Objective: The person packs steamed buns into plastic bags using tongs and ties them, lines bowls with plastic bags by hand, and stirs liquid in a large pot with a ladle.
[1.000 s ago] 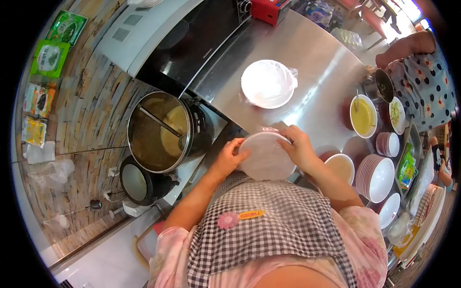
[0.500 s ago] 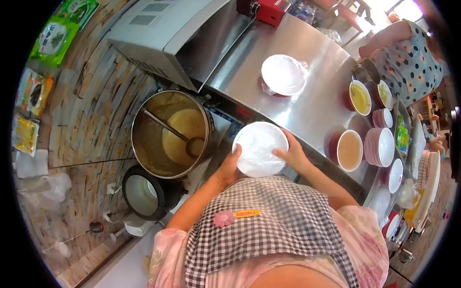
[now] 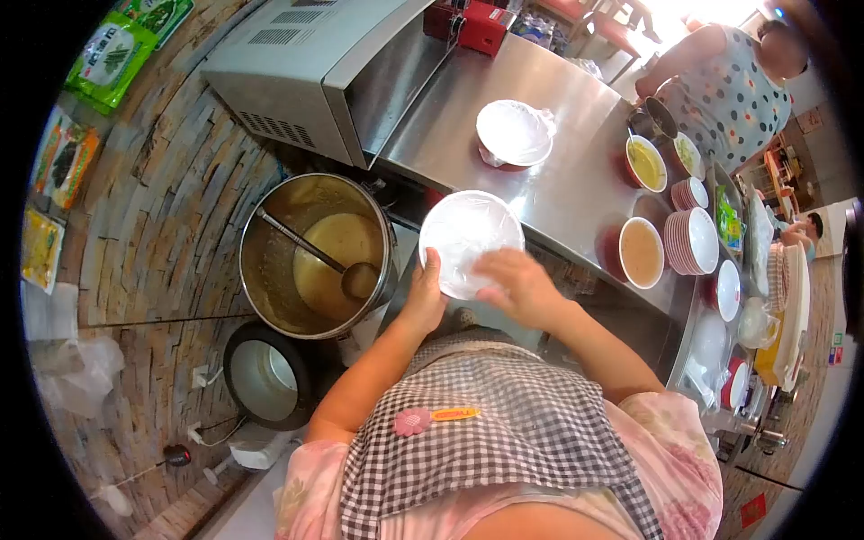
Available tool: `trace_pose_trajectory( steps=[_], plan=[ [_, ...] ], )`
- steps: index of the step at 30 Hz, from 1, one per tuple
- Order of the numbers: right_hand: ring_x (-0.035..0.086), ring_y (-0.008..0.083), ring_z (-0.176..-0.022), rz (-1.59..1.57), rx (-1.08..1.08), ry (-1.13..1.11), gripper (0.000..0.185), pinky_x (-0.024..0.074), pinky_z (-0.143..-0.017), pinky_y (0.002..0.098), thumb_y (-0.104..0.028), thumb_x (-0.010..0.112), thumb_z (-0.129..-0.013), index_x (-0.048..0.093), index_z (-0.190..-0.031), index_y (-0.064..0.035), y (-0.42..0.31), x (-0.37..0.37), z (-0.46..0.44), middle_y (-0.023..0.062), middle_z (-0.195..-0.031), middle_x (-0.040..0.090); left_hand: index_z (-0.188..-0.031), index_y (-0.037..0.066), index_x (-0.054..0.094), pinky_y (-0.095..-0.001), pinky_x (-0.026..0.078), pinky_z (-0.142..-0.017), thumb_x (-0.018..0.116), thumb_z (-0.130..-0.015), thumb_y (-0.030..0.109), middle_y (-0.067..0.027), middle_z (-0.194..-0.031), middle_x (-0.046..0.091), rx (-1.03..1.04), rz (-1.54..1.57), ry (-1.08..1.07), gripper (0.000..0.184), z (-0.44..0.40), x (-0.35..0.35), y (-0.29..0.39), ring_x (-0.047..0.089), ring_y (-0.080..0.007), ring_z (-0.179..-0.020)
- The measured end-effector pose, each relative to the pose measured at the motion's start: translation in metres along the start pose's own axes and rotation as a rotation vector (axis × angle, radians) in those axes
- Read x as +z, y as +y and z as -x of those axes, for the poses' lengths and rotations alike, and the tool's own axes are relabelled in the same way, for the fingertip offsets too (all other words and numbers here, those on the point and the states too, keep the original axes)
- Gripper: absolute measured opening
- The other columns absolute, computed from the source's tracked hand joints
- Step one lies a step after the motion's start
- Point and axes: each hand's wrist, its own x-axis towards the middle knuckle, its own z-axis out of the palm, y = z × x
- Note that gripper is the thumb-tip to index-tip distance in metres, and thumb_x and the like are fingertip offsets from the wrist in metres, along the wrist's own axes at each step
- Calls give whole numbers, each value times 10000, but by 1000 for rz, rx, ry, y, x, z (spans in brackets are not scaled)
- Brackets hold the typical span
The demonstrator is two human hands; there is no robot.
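A white bowl (image 3: 436,216) lined with clear plastic film is held over the floor gap in front of my apron. My left hand (image 3: 427,295) grips its left rim, thumb on top and fingers hidden beneath. Over the bowl's right side is my right hand (image 3: 526,288), slightly blurred, its fingers stretched toward the film and thumb apart. Whether these fingertips touch the film I cannot tell. To the left stands a large steel pot (image 3: 255,270) of pale cloudy liquid, with a ladle (image 3: 301,238) resting in it.
Another film-covered bowl (image 3: 513,132) sits on the steel counter (image 3: 576,117). Further right are a bowl of brownish liquid (image 3: 641,254), a bowl of yellow-green food (image 3: 646,164) and stacked bowls (image 3: 691,241). A black-rimmed cooker (image 3: 236,360) stands low left. A person (image 3: 724,94) is beyond the counter.
My right hand has left the bowl's right rim and moved over its inside. My left hand still holds the bowl. The whole view has shifted slightly.
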Motion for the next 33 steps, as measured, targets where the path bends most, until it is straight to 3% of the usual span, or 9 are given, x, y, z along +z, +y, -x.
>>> trace_pose_trajectory(
  steps=[3, 6, 7, 12, 22, 26, 28, 30, 33],
  plan=[
    [551, 292, -1007, 196, 149, 529, 405, 431, -865, 388, -207, 642, -805, 534, -1138, -5, 19, -21, 3, 166, -1024, 605, -1363, 3, 265, -400, 365, -1016, 357, -920, 529, -139, -1346, 410, 19, 25, -16, 694, 1, 14, -3, 424, -247, -1230],
    [575, 206, -931, -409, 608, 520, 436, 480, -741, 324, -158, 626, -825, 480, -1192, 27, 68, -5, 14, 153, -1004, 607, -1360, -14, 267, -398, 372, -1008, 365, -917, 537, -150, -1336, 425, -34, 11, -11, 713, -5, 32, -9, 447, -252, -1211],
    [582, 155, -844, -706, 883, 197, 470, 485, -596, 261, -129, 607, -829, 434, -1232, 42, 63, -24, 13, 144, -1011, 587, -1354, -26, 273, -395, 381, -998, 374, -911, 550, -152, -1321, 441, -30, -19, 26, 734, -10, 40, -15, 462, -256, -1196],
    [549, 128, -548, -875, 869, 438, 317, 392, -362, 219, -36, 445, -820, 486, -1132, 6, 137, -8, 47, 86, -799, 592, -1458, 188, -7, -445, 372, -977, 531, -853, 539, -134, -1378, 333, -94, -270, 114, 882, -22, 47, -24, 402, -262, -1221],
    [552, 156, -593, -743, 1066, 666, 387, 420, -411, 259, -146, 481, -848, 456, -1198, 18, 245, -27, 87, 106, -902, 590, -1232, 32, 484, -289, 449, -803, 655, -829, 238, -62, -973, 589, 495, -725, 912, 484, 8, -155, 102, 553, -152, -872],
    [555, 154, -644, 383, 562, 623, 413, 443, -538, 251, -165, 496, -897, 431, -1258, 26, 256, -31, 113, 105, -866, 607, -1217, -31, 485, -361, 447, -854, 653, -793, 208, -188, -1043, 612, 450, -1092, 1158, 515, 14, -265, 163, 588, -288, -977],
    [560, 153, -695, 48, 925, 702, 400, 452, -616, 252, -169, 503, -913, 448, -1255, 32, 158, -54, 59, 103, -850, 613, -1254, -22, 463, -401, 431, -896, 662, -783, 209, -234, -1122, 565, 356, -1365, 1222, 561, 10, -292, 188, 548, -354, -1042],
    [560, 136, -764, -120, 741, 591, 345, 455, -666, 261, -157, 506, -918, 506, -1203, 38, 137, -20, 31, 102, -861, 619, -1267, -18, 452, -415, 423, -913, 668, -778, 211, -252, -1174, 536, 225, -1578, 1186, 582, 3, -315, 205, 527, -381, -1071],
    [591, 166, -838, -592, 954, -21, 501, 491, -699, 299, -285, 586, -877, 481, -1253, 29, 62, 62, -56, 116, -1026, 610, -1263, -13, 457, -424, 426, -914, 674, -770, 215, -249, -1209, 522, -54, -1674, 1055, 585, -17, -347, 225, 522, -387, -1078]
  ],
)
